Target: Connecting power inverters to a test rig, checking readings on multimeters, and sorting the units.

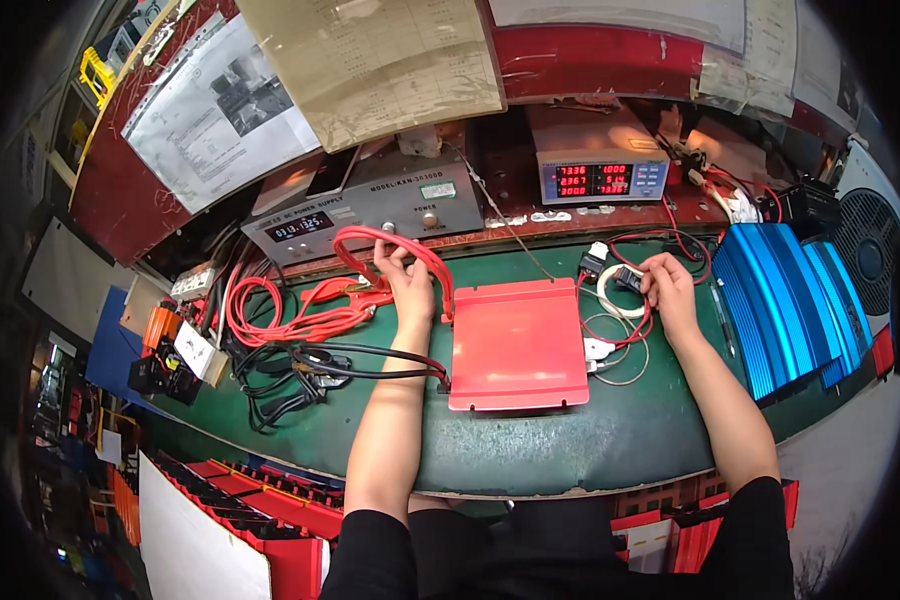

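Note:
A flat red metal box [518, 345], apparently an inverter, lies on the green bench mat between my hands. Thick red cables [410, 243] and black cables [390, 362] run from its left side. My left hand [407, 287] is raised behind the red cable loop, fingers apart and reaching up near a knob on the grey power supply [370, 200]; contact cannot be made out. To the right of the box, my right hand [670, 293] has its fingers closed beside a black plug-like part [626, 279] and a white cable coil [610, 300]. What its fingertips pinch is hidden.
A power meter [602, 180] with lit red digits stands on the back shelf. Blue finned housings [778, 305] stand at right. Coiled red leads [260, 312] and tangled black cords [280, 395] lie at left. Several red casings [260, 490] sit below the bench's front edge.

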The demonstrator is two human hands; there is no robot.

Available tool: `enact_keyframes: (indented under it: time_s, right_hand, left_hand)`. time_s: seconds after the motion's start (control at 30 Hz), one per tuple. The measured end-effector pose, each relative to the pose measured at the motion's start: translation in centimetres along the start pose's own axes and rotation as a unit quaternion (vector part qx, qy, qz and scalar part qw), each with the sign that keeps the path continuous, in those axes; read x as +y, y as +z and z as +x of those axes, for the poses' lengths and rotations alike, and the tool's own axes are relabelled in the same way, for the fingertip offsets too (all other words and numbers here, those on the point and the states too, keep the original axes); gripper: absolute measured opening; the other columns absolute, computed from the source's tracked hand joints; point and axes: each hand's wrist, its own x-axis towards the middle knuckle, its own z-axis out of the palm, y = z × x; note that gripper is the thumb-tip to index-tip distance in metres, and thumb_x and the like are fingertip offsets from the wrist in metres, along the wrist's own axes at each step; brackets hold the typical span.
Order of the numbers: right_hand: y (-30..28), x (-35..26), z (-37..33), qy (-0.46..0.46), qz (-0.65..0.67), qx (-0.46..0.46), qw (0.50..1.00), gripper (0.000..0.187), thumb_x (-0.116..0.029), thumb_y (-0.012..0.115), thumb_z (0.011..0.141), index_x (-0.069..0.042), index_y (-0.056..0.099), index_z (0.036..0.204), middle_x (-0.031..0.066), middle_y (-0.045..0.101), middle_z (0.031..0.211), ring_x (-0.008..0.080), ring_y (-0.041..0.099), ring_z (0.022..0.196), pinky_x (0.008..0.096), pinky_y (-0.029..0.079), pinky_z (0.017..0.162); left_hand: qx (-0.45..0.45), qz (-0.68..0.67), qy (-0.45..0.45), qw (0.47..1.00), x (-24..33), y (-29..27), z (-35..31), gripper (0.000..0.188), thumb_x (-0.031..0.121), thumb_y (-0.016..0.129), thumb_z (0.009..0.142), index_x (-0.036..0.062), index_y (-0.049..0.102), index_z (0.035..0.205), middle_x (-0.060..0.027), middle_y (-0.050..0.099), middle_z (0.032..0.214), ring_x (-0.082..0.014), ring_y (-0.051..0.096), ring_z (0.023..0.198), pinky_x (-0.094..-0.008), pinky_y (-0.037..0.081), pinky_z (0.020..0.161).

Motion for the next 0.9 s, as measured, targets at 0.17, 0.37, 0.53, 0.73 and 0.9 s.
enact_keyframes:
  time_s: [0.17, 0.37, 0.53, 0.73, 0.9]
  right_hand:
    - [0.1, -0.1, 0.2, -0.004, 0.005, 0.000, 1.000, 0.017, -0.016, 0.048, 0.100, -0.006, 0.061, 0.094, -0.0009, 0.057, 0.066, 0.0026, 0.042, 0.048, 0.0177, 0.028, 0.044]
    - [0.0, -0.3, 0.0, 0.004, 0.011, 0.004, 1.000, 0.017, -0.014, 0.049, 0.101, -0.003, 0.061, 0.094, 0.0008, 0.059, 0.066, 0.0031, 0.042, 0.048, 0.0183, 0.032, 0.046]
    - [0.3, 0.0, 0.1, 0.001, 0.005, 0.000, 1.000, 0.017, -0.016, 0.049, 0.100, -0.006, 0.061, 0.094, -0.0010, 0.058, 0.066, 0.0021, 0.042, 0.047, 0.0177, 0.028, 0.043]
    - [0.1, -0.2, 0.1, 0.001, 0.008, 0.002, 1.000, 0.017, -0.015, 0.049, 0.101, -0.006, 0.061, 0.094, -0.0007, 0.057, 0.065, 0.0024, 0.041, 0.047, 0.0179, 0.028, 0.043]
    - [0.2, 0.0, 0.0, 0.002, 0.000, 0.000, 1.000, 0.017, -0.016, 0.048, 0.101, -0.006, 0.061, 0.094, -0.0005, 0.057, 0.065, 0.0024, 0.041, 0.047, 0.0179, 0.028, 0.043]
  left_hand:
    - [-0.005, -0.002, 0.015, 1.000, 0.5, 0.5, -0.3, 0.075, 0.003, 0.056, 0.095, 0.0118, 0.008, 0.152, -0.0102, 0.050, 0.123, -0.0090, 0.056, 0.073, -0.0221, 0.046, 0.064]
    - [-0.015, 0.002, 0.004, 1.000, 0.7, 0.4, -0.2, 0.078, 0.001, 0.056, 0.094, 0.0118, 0.006, 0.153, -0.0097, 0.049, 0.123, -0.0081, 0.054, 0.072, -0.0208, 0.045, 0.062]
    - [-0.019, -0.015, 0.016, 1.000, 0.2, 0.0, 0.1, 0.079, 0.002, 0.057, 0.094, 0.0106, 0.006, 0.153, -0.0102, 0.049, 0.123, -0.0083, 0.055, 0.073, -0.0215, 0.045, 0.062]
    - [-0.009, 0.005, 0.007, 1.000, 0.3, 0.2, -0.1, 0.073, 0.002, 0.055, 0.095, 0.0132, 0.010, 0.152, -0.0109, 0.050, 0.126, -0.0129, 0.058, 0.077, -0.0257, 0.049, 0.066]
    - [0.003, 0.018, 0.018, 1.000, 0.1, 0.3, -0.3, 0.069, 0.002, 0.053, 0.096, 0.0156, 0.014, 0.151, -0.0122, 0.050, 0.129, -0.0177, 0.061, 0.081, -0.0297, 0.053, 0.071]
